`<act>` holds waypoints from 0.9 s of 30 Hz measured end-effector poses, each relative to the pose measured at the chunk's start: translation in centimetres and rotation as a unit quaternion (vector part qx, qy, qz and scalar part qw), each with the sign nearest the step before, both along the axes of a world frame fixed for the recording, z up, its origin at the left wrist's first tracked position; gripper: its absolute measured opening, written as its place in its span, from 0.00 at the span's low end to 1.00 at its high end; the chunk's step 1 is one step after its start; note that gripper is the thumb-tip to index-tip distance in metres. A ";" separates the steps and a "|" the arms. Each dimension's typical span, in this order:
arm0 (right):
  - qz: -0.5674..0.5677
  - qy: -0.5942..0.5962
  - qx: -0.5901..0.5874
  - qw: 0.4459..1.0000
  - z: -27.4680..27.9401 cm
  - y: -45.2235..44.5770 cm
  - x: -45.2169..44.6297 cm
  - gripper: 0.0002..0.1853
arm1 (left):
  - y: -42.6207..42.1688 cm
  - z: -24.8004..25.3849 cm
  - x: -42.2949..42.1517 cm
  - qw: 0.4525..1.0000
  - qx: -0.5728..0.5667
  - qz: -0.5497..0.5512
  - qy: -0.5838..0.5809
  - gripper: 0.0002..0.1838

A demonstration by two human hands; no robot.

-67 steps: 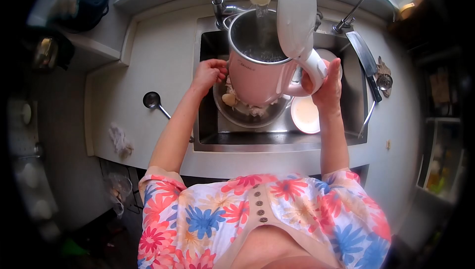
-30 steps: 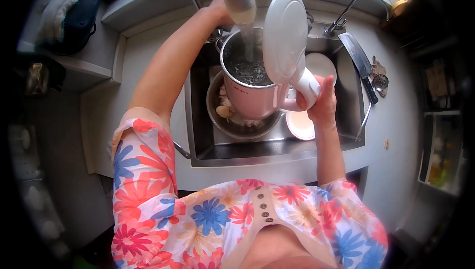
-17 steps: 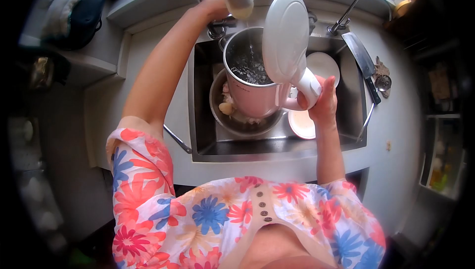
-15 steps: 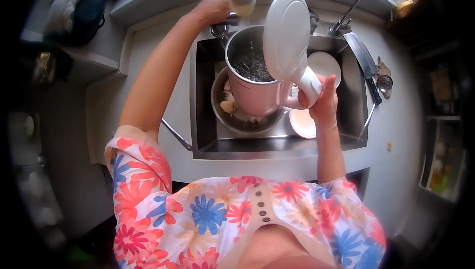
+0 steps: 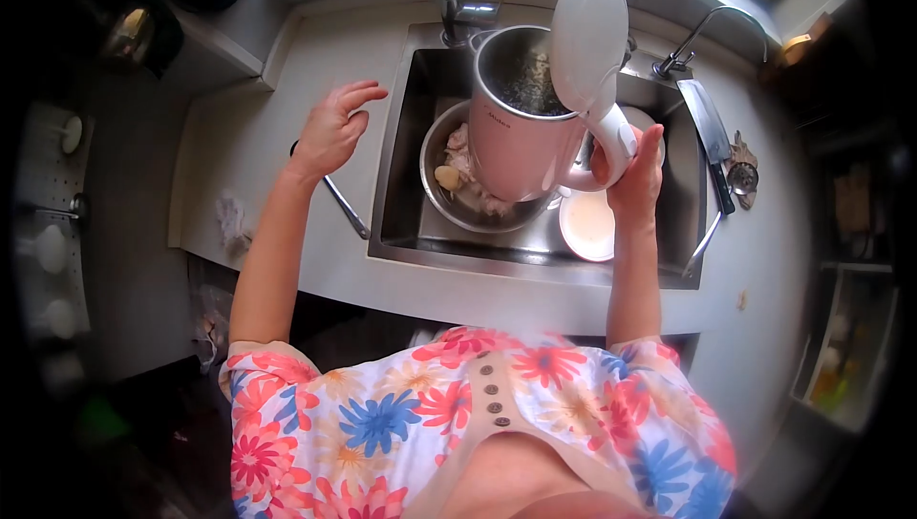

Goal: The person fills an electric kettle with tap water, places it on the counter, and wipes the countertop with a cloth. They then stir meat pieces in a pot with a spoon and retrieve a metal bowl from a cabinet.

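A pink electric kettle (image 5: 521, 151) is held over the sink by my right hand (image 5: 635, 175), which is wrapped round its handle. Its white lid (image 5: 589, 37) stands raised, and water shows inside. Beneath the kettle sits a metal bowl (image 5: 435, 190) with pale chunks of food (image 5: 460, 151), partly hidden by the kettle. My left hand (image 5: 332, 132) hovers over the counter left of the sink, holding nothing, its fingers apart. Nearest to it is a long dark-handled utensil (image 5: 346, 207), partly hidden by the wrist.
The steel sink (image 5: 401, 250) also holds a white bowl (image 5: 586, 226). Behind it stands the main faucet (image 5: 449, 13); a thin curved tap (image 5: 676, 59) is at the back right. A cleaver (image 5: 705, 123) and a small strainer (image 5: 742, 177) lie along the right side.
My left hand has left the faucet and come down to the left, over the counter. My right hand still holds the kettle. The view has shifted slightly.
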State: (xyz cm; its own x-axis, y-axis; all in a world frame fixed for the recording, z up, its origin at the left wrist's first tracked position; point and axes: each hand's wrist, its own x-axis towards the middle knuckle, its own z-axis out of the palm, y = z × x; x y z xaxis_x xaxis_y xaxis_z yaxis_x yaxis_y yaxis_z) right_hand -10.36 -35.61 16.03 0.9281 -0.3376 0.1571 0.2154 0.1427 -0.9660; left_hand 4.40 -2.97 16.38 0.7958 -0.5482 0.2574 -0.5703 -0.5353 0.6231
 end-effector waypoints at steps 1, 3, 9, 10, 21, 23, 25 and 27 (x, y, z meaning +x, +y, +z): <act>-0.003 0.000 0.010 1.000 -0.1 -0.1 -0.1 0.39 | 0.9 -0.5 -0.9 1.000 -0.001 0.010 0.019 0.18; -0.003 -0.004 0.011 1.000 -0.1 -0.2 -0.3 0.39 | 2.5 -1.4 -2.7 0.998 -0.005 0.030 0.060 0.18; 0.021 -0.015 0.005 1.000 0.5 -1.1 -1.5 0.39 | 6.1 -3.9 -7.6 0.992 -0.004 0.099 0.083 0.17; 0.021 -0.014 0.004 1.000 0.5 -1.2 -1.7 0.39 | 6.2 -3.9 -8.4 0.992 -0.002 0.109 0.055 0.17; 0.005 0.002 -0.003 1.000 2.5 -0.2 -5.5 0.36 | -4.9 14.3 -15.4 0.902 -0.010 -0.075 -0.425 0.18; 0.000 -0.004 0.045 0.999 2.9 0.3 -6.0 0.34 | -8.8 15.1 -15.6 0.867 -0.052 -0.096 -0.486 0.18; 0.028 -0.018 0.077 0.996 3.8 1.2 -6.7 0.33 | -11.2 15.7 -15.3 0.852 0.012 -0.058 -0.521 0.17; 0.027 -0.018 0.068 0.997 4.6 1.8 -7.6 0.34 | -10.9 16.0 -14.9 0.876 0.064 -0.047 -0.476 0.19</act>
State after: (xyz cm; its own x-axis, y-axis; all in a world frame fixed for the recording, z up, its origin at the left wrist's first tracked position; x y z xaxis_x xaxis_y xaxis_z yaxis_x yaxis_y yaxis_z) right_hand -17.97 -33.78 20.58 0.9400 -0.3081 0.1463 0.2377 0.2842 -0.9288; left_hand -10.50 -13.90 32.39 0.2034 -0.6729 0.7113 -0.8445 -0.4882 -0.2203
